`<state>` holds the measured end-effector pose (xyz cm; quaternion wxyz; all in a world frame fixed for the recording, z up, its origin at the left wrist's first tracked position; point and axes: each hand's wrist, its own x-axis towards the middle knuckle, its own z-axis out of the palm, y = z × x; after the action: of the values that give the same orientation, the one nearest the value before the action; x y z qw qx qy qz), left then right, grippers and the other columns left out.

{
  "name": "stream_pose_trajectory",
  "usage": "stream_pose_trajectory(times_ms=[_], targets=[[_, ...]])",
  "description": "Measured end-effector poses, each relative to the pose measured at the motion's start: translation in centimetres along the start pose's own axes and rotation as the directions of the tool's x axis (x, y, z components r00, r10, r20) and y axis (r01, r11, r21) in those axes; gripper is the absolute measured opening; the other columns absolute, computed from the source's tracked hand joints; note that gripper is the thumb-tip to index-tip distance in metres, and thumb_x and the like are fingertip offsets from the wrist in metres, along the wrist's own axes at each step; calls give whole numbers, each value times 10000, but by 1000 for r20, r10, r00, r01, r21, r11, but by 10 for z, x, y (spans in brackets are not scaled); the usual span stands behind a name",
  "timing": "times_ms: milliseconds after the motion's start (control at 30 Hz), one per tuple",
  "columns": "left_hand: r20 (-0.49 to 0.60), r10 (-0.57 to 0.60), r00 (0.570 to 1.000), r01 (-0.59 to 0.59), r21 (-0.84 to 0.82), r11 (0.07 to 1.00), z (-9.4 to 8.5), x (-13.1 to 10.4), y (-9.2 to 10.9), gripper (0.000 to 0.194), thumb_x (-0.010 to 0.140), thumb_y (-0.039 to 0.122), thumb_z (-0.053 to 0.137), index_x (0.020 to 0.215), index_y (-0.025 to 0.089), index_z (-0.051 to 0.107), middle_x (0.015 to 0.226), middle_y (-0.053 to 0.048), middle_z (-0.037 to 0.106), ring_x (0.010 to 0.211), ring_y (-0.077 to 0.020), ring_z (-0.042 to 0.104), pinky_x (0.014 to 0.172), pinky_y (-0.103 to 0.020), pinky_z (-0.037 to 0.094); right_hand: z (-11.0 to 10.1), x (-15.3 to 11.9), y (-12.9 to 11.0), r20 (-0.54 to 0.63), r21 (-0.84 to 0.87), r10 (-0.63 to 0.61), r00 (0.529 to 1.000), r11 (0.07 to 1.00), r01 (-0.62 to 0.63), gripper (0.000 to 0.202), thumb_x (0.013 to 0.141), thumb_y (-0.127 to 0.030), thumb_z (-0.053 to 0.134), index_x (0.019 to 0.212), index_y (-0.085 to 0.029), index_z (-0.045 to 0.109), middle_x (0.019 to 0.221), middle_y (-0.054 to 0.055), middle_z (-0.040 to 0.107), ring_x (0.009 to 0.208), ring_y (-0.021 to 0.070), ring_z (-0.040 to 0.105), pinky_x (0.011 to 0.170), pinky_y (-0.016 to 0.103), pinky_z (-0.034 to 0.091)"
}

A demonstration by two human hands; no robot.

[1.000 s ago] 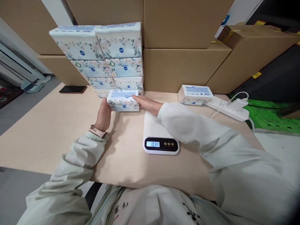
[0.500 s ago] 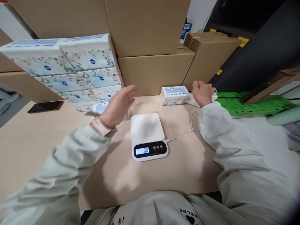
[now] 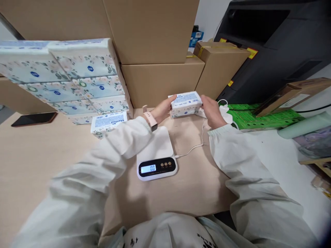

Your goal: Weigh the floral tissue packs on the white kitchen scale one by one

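Pinching a tissue pack by opposite ends between left hand and right hand (beyond the scale), presumably for even support.

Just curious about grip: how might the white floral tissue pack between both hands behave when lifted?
The white floral tissue pack has softly rounded edges, so it may dent. Its smooth surface could slip. Being boxy, it probably won't roll.

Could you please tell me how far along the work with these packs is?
The front pack already looks placed, before the stack. The left hand and right hand grip another pack. Placing that one seems to remain: it is on neither stack nor scale, which reads 0.0.
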<state>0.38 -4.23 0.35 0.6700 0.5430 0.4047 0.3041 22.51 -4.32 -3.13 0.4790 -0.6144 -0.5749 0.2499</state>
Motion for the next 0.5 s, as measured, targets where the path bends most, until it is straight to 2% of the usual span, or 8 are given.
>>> stream_pose_trajectory(times_ms=[100, 200, 267, 333, 400, 467, 500], targets=[[93, 132, 987, -133, 10, 991, -14, -77, 13, 636, 1052, 654, 437, 1569, 302, 554, 1655, -23, 509, 1658, -317, 261, 1369, -553, 134, -8, -41, -31, 32, 135, -58, 998, 989, 54, 575, 1011, -632, 485, 1390, -248, 685, 1524, 61, 660, 1453, 268, 596, 1255, 498, 470], [21, 133, 991, -134, 25, 991, -25, -159, 15, 638, 1034, 703, 472, 1559, 357, 579, 1682, 32, 468, 1677, -328, 206, 1382, -541, 152, -8, -99, -56, 147, 210, -113, 983, 974, 81, 589, 992, -668, 557, 1488, -359, 624, 1607, -12, 591, 1526, 284, 531, 1312, 531, 411], [-58, 118, 991, -116, 28, 993, -29, -198, 4, 615, 1052, 684, 450, 1564, 367, 576, 1708, 51, 424, 1680, -326, 200, 1388, -553, 161, -2, -135, -61, 250, 208, -118, 961, 976, 66, 607, 999, -661, 560, 1543, -392, 566, 1613, -15, 585, 1515, 300, 541, 1324, 557, 389], [-116, 111, 987, -109, 24, 994, -34, -219, -15, 595, 1054, 660, 477, 1555, 361, 592, 1709, 29, 425, 1659, -326, 272, 1380, -569, 213, 7, -162, -55, 353, 197, -116, 928, 979, 48, 634, 1014, -642, 548, 1594, -390, 502, 1616, 6, 581, 1491, 310, 563, 1308, 572, 409], [-147, 115, 982, -113, 22, 993, -42, -226, -40, 583, 1025, 665, 547, 1504, 350, 651, 1663, -21, 493, 1602, -337, 399, 1344, -580, 322, 16, -178, -45, 429, 180, -112, 896, 983, 37, 637, 1029, -618, 531, 1619, -389, 462, 1621, 21, 575, 1495, 314, 558, 1293, 583, 428], [-179, 128, 976, -123, 36, 992, -51, -228, -65, 577, 998, 688, 583, 1448, 348, 701, 1600, -63, 565, 1541, -358, 491, 1275, -608, 430, 19, -185, -34, 457, 154, -120, 882, 987, 54, 608, 1040, -577, 527, 1621, -415, 449, 1626, 14, 569, 1510, 306, 544, 1294, 591, 425], [-210, 143, 967, -135, 51, 990, -54, -229, -76, 571, 1001, 689, 575, 1443, 350, 704, 1595, -67, 569, 1539, -361, 493, 1253, -619, 452, 19, -186, -30, 437, 144, -138, 889, 986, 82, 589, 1044, -548, 530, 1616, -432, 450, 1630, 8, 565, 1508, 298, 547, 1293, 591, 425]])
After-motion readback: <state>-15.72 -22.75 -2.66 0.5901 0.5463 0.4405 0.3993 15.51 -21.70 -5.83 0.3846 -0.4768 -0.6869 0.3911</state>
